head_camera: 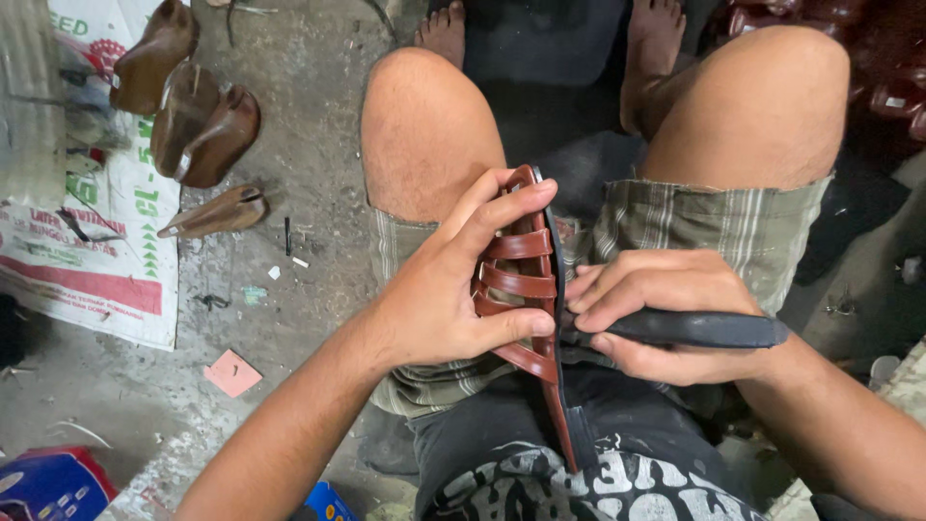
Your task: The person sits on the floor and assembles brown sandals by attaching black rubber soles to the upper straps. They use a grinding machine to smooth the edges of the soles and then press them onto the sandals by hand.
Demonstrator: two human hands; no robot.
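Your left hand (439, 299) grips the light, bendy brown strappy sandal (526, 289) by its straps, while your right hand (666, 314) beside it squeezes a black-handled tool (699, 329).

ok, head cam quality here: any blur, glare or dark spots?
Head view: soft even light, no glare; left hand, sandal and right hand with the black tool are sharp; top right corner is dark and murky; wooden lasts at the left edge look slightly stretched.
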